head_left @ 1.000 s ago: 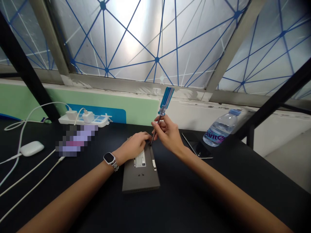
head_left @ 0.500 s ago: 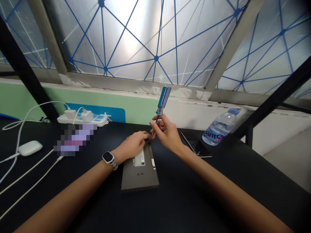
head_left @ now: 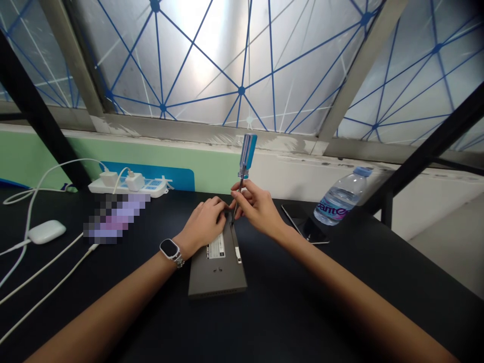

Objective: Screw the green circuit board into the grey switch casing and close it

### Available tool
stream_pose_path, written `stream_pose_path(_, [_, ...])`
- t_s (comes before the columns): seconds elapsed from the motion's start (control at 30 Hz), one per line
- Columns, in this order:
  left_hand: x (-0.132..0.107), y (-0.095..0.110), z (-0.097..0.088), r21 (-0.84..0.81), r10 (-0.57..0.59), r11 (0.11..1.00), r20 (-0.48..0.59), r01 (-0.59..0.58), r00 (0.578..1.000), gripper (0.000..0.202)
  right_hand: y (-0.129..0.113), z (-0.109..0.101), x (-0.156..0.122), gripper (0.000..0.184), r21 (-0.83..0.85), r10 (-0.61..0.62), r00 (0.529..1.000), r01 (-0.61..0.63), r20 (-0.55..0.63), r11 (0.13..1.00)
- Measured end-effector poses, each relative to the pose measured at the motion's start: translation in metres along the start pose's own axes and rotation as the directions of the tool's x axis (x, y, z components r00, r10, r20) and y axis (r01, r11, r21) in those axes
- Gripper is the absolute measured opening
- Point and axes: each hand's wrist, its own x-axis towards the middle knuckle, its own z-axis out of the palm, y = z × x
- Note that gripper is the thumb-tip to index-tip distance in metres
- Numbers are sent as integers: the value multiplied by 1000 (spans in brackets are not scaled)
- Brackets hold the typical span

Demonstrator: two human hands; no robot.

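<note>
One device (head_left: 223, 275) lies partly under the left hand (head_left: 204, 221).

Open room is offered on the counter (head_left: 287, 317) between the left forearm (head_left: 102, 307) and the right forearm (head_left: 351, 282), up to the near end of the gray device (head_left: 217, 280). Over its far end, passage is blocked by the left grip (head_left: 206, 222), the right grip (head_left: 259, 206) and the raised screwdriver (head_left: 247, 154). Beyond the right forearm, the way is obstructed by the dark slab (head_left: 315, 234) and the bottle (head_left: 340, 199); the left side is crossed by white cables (head_left: 41, 271).
</note>
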Motion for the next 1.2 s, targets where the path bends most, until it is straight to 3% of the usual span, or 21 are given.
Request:
stream_pose_path(0.17, [2,-3,0,-71,-43,996,45,46,998,20,2,-1,1,26,30,25,1000,-25,14,999])
stream_pose_path(0.5, [5,-6,0,-82,19,997,56,-15,998,21,6,-3,1,30,112,60,996,-67,61,991])
stream_pose_path(0.73, [4,-5,-1,-55,105,993,-3,-105,994,26,6,-2,0,32,132,58,994,-71,94,989])
stream_pose_path(0.83, [3,-1,-3,-234,91,968,11,-86,996,30,6,-3,-1,32,131,51,993,-65,107,989])
stream_pose_path(1.0, [2,6,-10,-583,42,812,125,39,991,25,4,-5,-1,31,193,68,987,-96,149,976])
stream_pose_path(1.1, [3,6,-11,-663,55,747,125,42,991,26,3,-5,0,30,219,74,982,-113,176,969])
stream_pose_path(1.2, [4,4,-9,-663,33,747,101,43,994,28,1,-5,0,29,202,71,981,-108,181,973])
